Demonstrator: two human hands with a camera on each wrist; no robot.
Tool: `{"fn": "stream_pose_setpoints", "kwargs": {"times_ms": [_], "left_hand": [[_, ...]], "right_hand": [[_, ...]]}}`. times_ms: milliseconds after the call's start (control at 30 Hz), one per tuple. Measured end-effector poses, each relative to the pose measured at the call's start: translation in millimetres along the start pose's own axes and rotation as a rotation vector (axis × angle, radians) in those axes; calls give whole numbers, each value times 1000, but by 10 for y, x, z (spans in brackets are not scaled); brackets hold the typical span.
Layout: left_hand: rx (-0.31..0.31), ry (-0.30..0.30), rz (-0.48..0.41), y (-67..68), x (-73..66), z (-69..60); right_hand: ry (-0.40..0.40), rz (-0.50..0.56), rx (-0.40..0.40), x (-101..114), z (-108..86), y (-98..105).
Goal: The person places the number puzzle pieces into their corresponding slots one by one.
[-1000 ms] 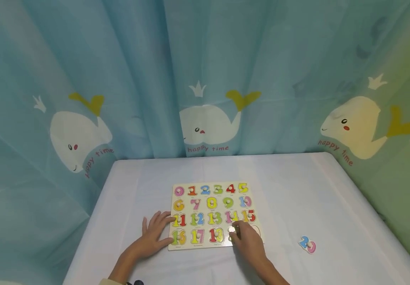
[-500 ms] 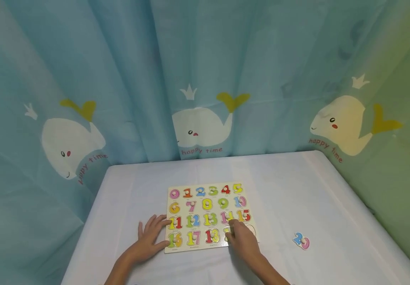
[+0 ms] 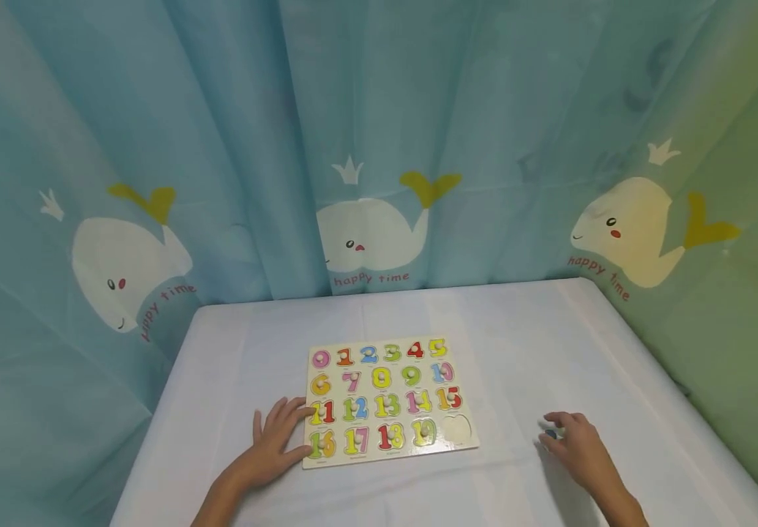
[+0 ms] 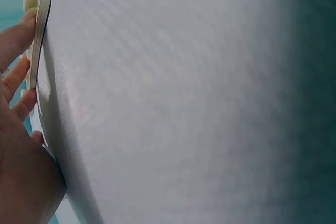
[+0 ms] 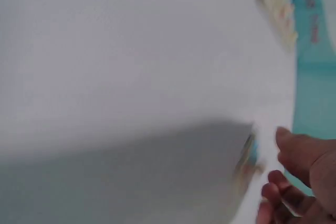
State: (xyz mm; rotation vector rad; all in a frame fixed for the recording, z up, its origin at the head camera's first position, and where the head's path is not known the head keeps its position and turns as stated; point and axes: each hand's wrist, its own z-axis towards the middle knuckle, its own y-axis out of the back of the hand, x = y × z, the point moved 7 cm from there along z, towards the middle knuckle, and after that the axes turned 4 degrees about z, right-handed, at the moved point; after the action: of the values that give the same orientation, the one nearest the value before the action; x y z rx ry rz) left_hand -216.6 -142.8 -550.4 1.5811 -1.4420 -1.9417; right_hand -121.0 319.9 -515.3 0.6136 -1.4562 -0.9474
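Note:
A wooden number puzzle board (image 3: 470,440) lies on the white-covered table, its numbered pieces fitted with small knobs. My left hand (image 3: 272,448) rests at the board's left edge, fingers spread, fingertips near the 11 and the 16. The 19 piece (image 3: 424,432) sits in the bottom row, beside a bare round recess (image 3: 456,429). Right of the board, my right hand (image 3: 582,452) hovers over the loose 20 piece (image 5: 251,153), thumb and fingers apart. In the right wrist view a gap shows between hand and piece; the head view leaves only a bit of its blue part visible.
The white tablecloth (image 3: 511,351) spreads around the board. Behind the table hangs a blue-green curtain (image 3: 260,146) with printed whales, and it continues along both sides.
My right hand has left the 19 piece, which now shows in the bottom row, and moved right to above the 20 piece. My left hand stays at the board's edge.

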Motion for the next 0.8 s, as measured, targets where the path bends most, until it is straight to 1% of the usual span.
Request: {"fn": "stream_pose_setpoints", "kwargs": {"times_ms": [33,67,100,167,267,333,367,467,533,633,733,800], "left_hand": [[-3,1,3,11,-2,-4],[-2,5,9,16,2,-6],[-1,9,12,18,6,-7],[1,12,10,18,9,-10],[12,19,8,-6,31,-5],[9,15,5,-12,42,0],[5,14,0,-12,48,3],[-12,11,1,-8,71,5],[-15,16,8,-11,86,1],[-8,26,13,-23,96,-2],[1,28,7,-28,84,3],[-6,25,9,-14,69,5]], "right_hand": [[-41,-9,48,-107,-24,-4],[-69,-15,76,-190,-44,-15],[-84,-18,83,-245,-58,-24],[-79,-17,63,-294,-69,-42],[-39,3,-6,-237,-74,-68],[-13,36,-42,-120,-51,-105],[1,58,-47,-38,-30,-138],[42,135,-21,247,54,-303],[77,187,24,438,116,-439],[137,205,99,652,191,-637],[222,199,160,791,221,-780],[281,185,193,855,222,-844]]}}
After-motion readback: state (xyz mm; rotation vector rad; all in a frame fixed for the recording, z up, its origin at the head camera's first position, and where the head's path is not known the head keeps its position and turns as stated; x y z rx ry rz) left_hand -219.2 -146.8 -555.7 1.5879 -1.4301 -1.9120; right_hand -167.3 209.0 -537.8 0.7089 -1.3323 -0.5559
